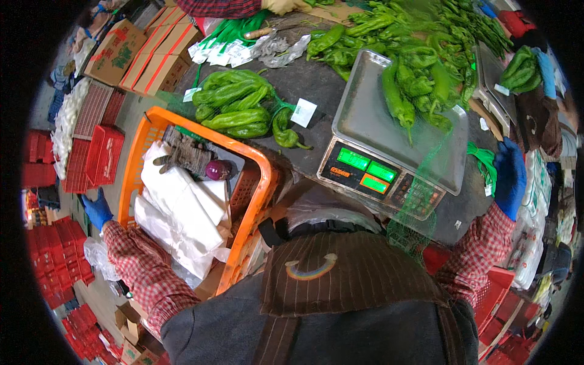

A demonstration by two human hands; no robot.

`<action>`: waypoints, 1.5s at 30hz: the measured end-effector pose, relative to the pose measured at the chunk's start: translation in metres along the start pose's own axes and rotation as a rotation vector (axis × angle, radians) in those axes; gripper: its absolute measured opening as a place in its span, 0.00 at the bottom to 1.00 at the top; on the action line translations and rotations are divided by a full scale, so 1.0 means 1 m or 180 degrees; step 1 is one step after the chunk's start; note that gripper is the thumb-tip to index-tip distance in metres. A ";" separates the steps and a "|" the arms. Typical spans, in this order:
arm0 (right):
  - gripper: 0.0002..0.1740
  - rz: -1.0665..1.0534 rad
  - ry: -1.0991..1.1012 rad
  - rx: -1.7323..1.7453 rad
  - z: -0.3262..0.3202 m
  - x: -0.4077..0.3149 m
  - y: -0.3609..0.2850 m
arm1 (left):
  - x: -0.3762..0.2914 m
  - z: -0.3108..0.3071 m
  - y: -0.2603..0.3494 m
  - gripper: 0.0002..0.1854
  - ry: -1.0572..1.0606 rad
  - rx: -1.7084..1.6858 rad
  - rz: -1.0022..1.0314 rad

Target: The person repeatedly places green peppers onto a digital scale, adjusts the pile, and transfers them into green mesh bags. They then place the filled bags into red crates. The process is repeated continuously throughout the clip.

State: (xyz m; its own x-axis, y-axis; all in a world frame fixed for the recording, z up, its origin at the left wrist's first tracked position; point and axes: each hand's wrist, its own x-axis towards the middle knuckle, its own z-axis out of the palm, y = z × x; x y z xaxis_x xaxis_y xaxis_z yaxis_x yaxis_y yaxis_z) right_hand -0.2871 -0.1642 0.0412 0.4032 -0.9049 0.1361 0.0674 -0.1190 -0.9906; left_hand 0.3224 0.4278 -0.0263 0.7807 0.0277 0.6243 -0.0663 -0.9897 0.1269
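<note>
My left hand (97, 210), in a blue glove, is held out past the left side of an orange plastic crate (262, 166). Its fingers are spread, and I see nothing held in it. At the table's right edge is my right hand (509, 175), also blue-gloved, beside a bundle of green mesh bags (484, 164); its fingers are partly hidden. A digital scale (351, 114) in front of me bears green peppers (410, 86) in green netting (422, 200) that drapes over the display. A netted bundle of peppers (237, 102) with a white tag (303, 112) lies left of the scale.
White bags (178, 200), a knitted glove (189, 153) and a red onion (218, 169) sit in the orange crate. Loose peppers (438, 23) heap at the table's back. Cardboard boxes (157, 54) and red crates (59, 255) stand left. A co-worker's sleeve (219, 7) shows at the top.
</note>
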 end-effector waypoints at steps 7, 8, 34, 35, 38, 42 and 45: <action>0.26 -0.0783 0.0234 -0.1589 0.078 0.065 0.043 | -0.031 -0.042 0.274 0.17 -0.2246 -0.4381 0.0993; 0.28 -0.0817 0.0425 -0.1838 0.094 0.076 0.058 | -0.062 -0.043 0.319 0.17 -0.2557 -0.5314 0.1126; 0.27 0.0424 -0.0925 0.4422 0.111 0.002 0.122 | -0.271 -0.186 0.486 0.24 -0.6529 -0.6750 -0.0763; 0.26 0.0412 -0.0877 0.4332 0.111 0.001 0.125 | -0.272 -0.188 0.486 0.24 -0.6439 -0.6666 -0.0769; 0.25 0.0190 -0.0586 0.3848 0.100 -0.004 0.116 | -0.274 -0.181 0.488 0.23 -0.6025 -0.6730 -0.0605; 0.24 -0.0009 0.0111 0.3093 0.077 -0.009 0.069 | -0.271 -0.159 0.495 0.22 -0.5468 -0.6086 -0.0237; 0.24 0.0614 0.0536 0.2503 0.062 -0.001 0.033 | -0.269 -0.150 0.493 0.25 -0.5313 -0.5816 0.0396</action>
State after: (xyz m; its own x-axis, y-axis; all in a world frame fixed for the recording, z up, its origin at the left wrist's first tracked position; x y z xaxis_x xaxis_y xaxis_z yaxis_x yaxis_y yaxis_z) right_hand -0.2284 -0.1414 0.0095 0.3351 -0.9367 -0.1012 0.6552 0.3089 -0.6894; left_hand -0.0131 -0.0465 -0.0162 0.2995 -0.9534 -0.0372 0.3477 0.0728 0.9348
